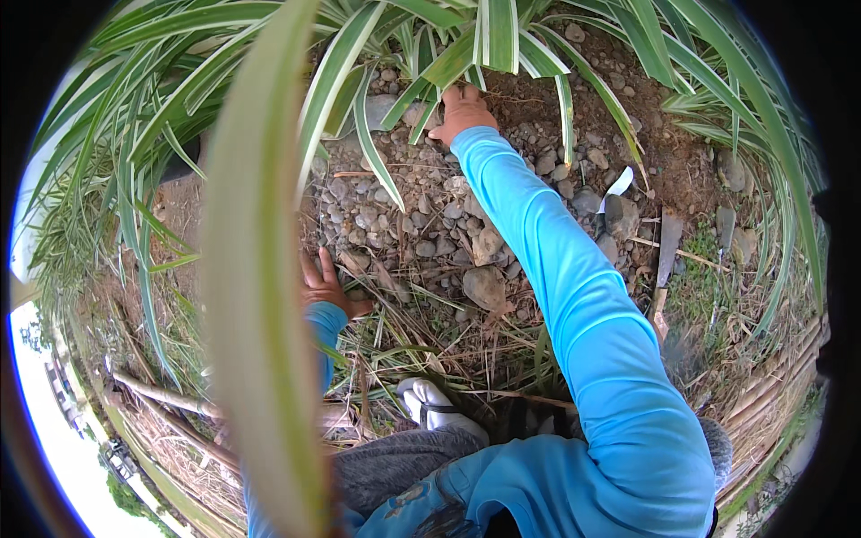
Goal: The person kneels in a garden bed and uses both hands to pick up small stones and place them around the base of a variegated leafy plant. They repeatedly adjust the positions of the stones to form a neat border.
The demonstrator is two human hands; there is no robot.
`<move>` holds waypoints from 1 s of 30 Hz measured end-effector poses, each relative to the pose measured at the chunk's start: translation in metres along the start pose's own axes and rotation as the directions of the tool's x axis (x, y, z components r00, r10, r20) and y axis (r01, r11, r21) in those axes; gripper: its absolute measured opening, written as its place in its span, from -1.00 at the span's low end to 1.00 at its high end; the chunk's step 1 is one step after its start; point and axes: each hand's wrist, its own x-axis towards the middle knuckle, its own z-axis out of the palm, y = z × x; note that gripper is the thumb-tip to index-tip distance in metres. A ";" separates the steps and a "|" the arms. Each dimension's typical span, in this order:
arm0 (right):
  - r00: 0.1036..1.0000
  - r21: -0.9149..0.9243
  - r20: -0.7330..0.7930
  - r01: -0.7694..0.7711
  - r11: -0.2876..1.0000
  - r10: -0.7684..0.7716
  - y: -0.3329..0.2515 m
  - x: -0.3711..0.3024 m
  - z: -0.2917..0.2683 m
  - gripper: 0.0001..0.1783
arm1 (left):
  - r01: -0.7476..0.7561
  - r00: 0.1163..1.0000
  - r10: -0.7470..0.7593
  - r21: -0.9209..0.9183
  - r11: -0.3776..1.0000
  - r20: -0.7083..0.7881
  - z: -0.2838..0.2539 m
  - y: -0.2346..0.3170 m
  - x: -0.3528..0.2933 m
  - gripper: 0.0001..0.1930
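My right hand point(465, 112) reaches far forward, to the stony soil at the base of a green-and-white striped leafy plant point(345, 67). Its fingers are bent and its thumb sticks out to the left; leaves cover part of what lies at the fingertips. A grey stone point(381, 109) sits just left of that hand. Nearer to me, my left hand point(327, 289) rests on the ground with fingers spread, holding nothing visible, at the left edge of the small stones point(421, 211). A blurred leaf point(265, 269) close to the camera hides much of my left arm.
A long flat blade point(668, 247) with a wooden handle lies right of my right arm. Nearer that arm is a curved white piece point(619, 182) with a dark end. A larger stone point(485, 287) and dry stalks point(430, 345) lie before my foot point(430, 405). Bamboo-like poles point(166, 394) lie left.
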 end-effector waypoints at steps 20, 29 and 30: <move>0.989 -0.035 0.137 -0.052 0.998 0.056 -0.003 -0.012 -0.007 -0.36 | 0.055 0.995 -0.051 -0.048 0.997 0.090 -0.009 0.005 -0.008 0.46; 0.976 -0.150 0.098 0.207 0.967 -0.194 -0.001 0.012 0.014 -0.46 | 0.008 0.998 -0.006 -0.028 1.000 0.060 -0.002 0.002 0.002 0.48; 0.971 -0.159 0.110 0.226 0.961 -0.210 0.002 0.013 0.014 -0.47 | -0.023 0.997 0.023 -0.006 1.000 0.073 0.000 0.002 0.005 0.45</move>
